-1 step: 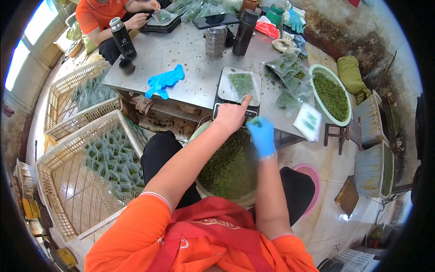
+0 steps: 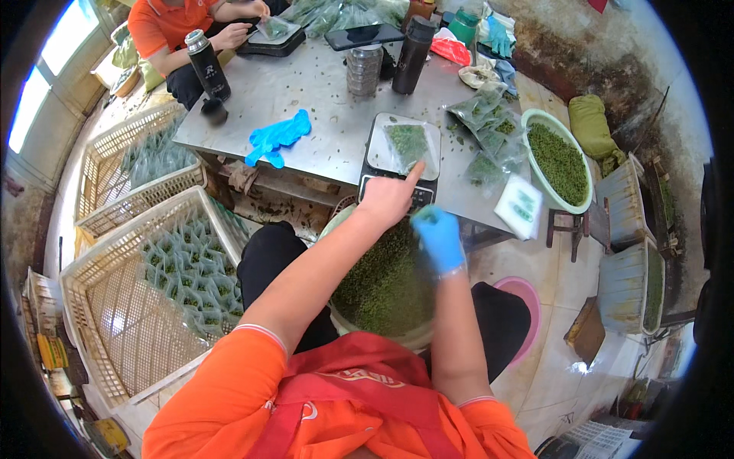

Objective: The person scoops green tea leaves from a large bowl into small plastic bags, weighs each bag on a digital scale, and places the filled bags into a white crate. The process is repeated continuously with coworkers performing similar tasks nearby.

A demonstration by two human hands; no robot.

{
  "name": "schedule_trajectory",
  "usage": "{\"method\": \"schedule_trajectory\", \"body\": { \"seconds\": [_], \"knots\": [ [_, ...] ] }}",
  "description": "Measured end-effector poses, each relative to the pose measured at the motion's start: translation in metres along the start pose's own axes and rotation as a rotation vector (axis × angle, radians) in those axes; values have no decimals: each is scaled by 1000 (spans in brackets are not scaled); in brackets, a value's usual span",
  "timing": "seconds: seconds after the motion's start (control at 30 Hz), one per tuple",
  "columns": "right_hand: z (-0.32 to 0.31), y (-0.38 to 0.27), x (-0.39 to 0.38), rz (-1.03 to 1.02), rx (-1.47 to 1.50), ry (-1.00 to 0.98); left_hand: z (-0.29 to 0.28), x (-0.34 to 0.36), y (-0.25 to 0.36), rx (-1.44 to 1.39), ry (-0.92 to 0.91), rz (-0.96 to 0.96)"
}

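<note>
My bare left hand (image 2: pixel 388 197) reaches over the front of a digital scale (image 2: pixel 423 197), its index finger stretched out onto the lower edge of a clear plastic bag (image 2: pixel 407 145). Small green peppercorns fill part of that bag, which lies flat on the scale's white pan. In a blue glove, my right hand (image 2: pixel 439 233) is closed, with green showing at its fingertips. It hovers over the right rim of a large tub of green peppercorns (image 2: pixel 390 287) between my knees. My forearms hide part of the tub.
Filled bags (image 2: pixel 489 126) and a stack of empty bags (image 2: pixel 520 205) lie right of the scale. A blue glove (image 2: pixel 279 138) and bottles (image 2: pixel 414 57) occupy the metal table. Crates (image 2: pixel 115 329) of bags stand left; a peppercorn basin (image 2: pixel 562 164) sits right. A co-worker (image 2: pixel 172 30) sits opposite.
My right hand has shifted slightly left and down, closer over the tub. My left hand and the bag on the scale stay about where they were.
</note>
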State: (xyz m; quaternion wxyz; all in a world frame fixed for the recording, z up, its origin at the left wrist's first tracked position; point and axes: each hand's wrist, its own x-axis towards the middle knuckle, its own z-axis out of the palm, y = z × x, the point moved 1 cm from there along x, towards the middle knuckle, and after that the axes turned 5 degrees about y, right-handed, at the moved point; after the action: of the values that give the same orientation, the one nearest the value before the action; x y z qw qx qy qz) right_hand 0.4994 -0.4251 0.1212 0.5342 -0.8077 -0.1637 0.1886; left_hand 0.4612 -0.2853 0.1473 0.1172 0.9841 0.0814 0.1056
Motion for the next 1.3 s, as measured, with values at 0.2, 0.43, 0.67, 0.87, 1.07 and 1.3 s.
{"method": "schedule_trajectory", "body": {
  "seconds": [0.2,0.43,0.67,0.87,1.07,1.3],
  "knots": [
    [-2,3,-21,-137,-22,88,-5,-75,-29,-127,439,250],
    [12,-9,-26,16,-275,-331,-12,-87,-99,-595,440,-478],
    [3,-5,-19,-544,-199,268,-16,-85,-96,-992,448,-679],
    [14,-22,16,-645,-636,289,-12,-82,-86,-823,397,-602],
    [26,-49,61,-619,-949,224,3,-78,-82,-467,465,-413],
    [72,-117,-14,-951,-928,-119,-6,-70,-85,-241,490,-457]
  ]
}}
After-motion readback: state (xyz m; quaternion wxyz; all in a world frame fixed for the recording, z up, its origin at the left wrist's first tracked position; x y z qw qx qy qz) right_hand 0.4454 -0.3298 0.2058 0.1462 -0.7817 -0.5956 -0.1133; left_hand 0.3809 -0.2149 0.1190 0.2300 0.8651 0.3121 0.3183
